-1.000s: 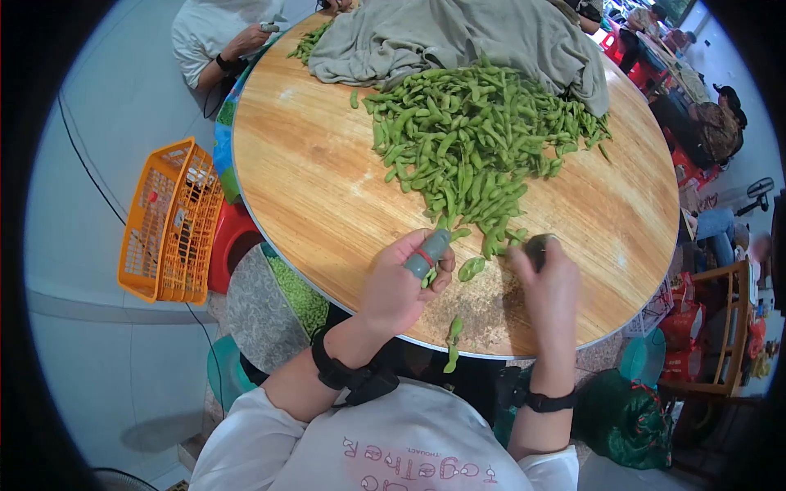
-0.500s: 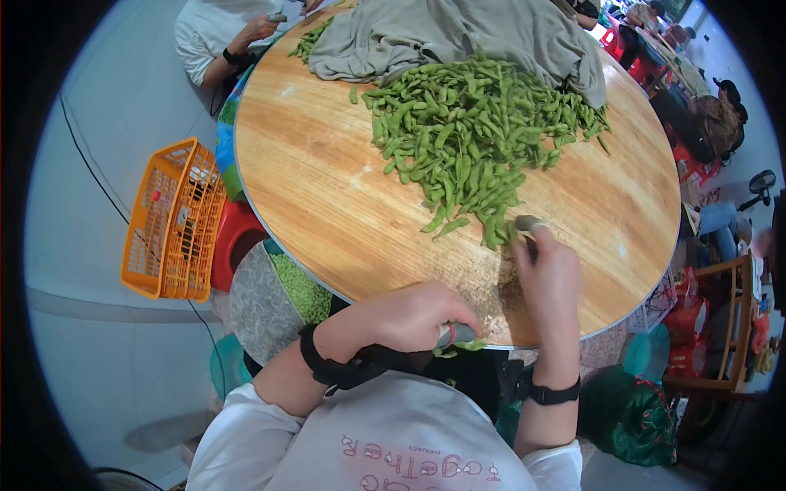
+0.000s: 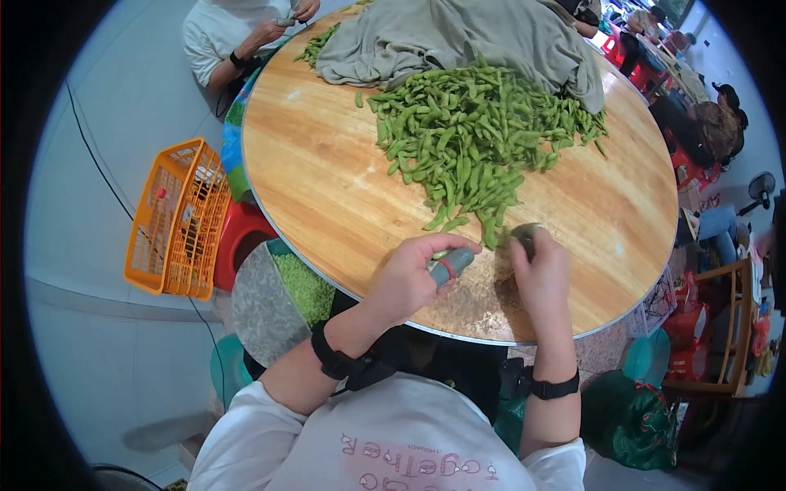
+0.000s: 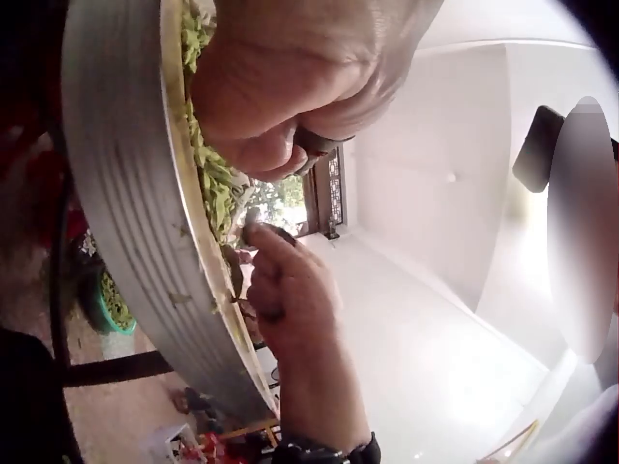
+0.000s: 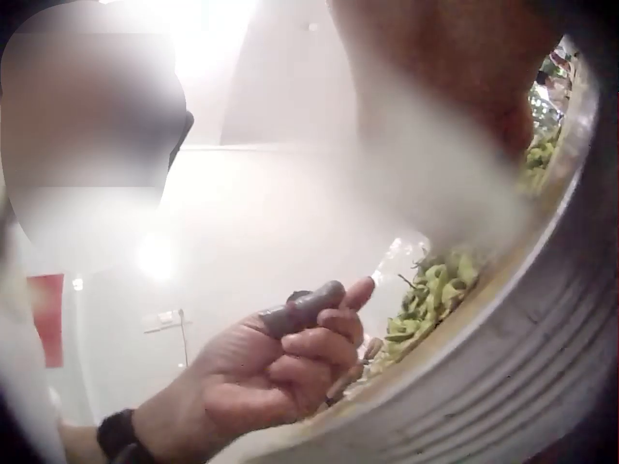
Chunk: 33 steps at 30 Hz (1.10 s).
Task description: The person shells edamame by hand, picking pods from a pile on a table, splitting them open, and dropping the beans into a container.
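In the head view my left hand (image 3: 401, 278) is over the table's near edge, fingers curled, pinching a small green pod (image 3: 438, 255). A grey thumb cover (image 3: 455, 263) with a red band shows on it, seen too in the right wrist view. My right hand (image 3: 544, 282) is just to its right, thumb and fingers bent together at the near tip of a heap of green soybean pods (image 3: 463, 147). It wears a dark grey cover (image 3: 528, 233); I cannot tell whether a pod is between its fingertips. In the left wrist view its fingertips are beside the pods (image 4: 218, 188).
A grey cloth (image 3: 458, 41) covers the heap's far side on the round wooden table (image 3: 311, 155). Shelled green beans (image 3: 303, 286) lie in a container at lower left, partly under a grey patterned cover (image 3: 266, 303). An orange basket (image 3: 176, 221) stands left; another person (image 3: 237, 37) sits at far left.
My left hand dips from the table to the near edge by my lap with green pieces, then comes back up beside the right hand. The right hand stays near the heap's tip.
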Each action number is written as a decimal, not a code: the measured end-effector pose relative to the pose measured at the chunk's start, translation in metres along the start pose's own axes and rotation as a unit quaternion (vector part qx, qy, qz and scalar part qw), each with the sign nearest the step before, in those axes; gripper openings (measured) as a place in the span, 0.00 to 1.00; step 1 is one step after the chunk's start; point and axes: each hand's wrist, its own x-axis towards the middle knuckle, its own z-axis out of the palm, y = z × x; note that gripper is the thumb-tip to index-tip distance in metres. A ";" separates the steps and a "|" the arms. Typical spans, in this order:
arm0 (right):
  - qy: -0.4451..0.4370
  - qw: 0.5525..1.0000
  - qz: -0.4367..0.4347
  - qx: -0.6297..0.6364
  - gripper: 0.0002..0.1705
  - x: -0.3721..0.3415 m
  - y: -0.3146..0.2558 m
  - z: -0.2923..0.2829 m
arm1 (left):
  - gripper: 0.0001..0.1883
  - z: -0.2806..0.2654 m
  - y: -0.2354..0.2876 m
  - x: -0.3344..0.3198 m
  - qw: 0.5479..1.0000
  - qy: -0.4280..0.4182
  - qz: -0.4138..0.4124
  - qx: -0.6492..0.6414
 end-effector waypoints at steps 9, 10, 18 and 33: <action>-0.234 0.656 0.342 0.631 0.04 -0.013 -0.013 -0.026 | 0.14 0.009 -0.003 0.020 0.967 -0.125 -0.052 -0.215; -0.239 0.649 0.349 0.632 0.04 -0.014 -0.017 -0.027 | 0.12 0.009 -0.004 0.020 0.966 -0.112 -0.055 -0.229; -0.249 0.770 0.261 0.527 0.13 -0.033 -0.028 -0.019 | 0.05 0.015 -0.008 0.012 0.997 0.052 0.057 -0.004; -0.254 0.545 0.368 0.709 0.08 -0.047 -0.031 -0.016 | 0.07 0.005 -0.013 -0.001 0.979 -0.123 0.041 -0.154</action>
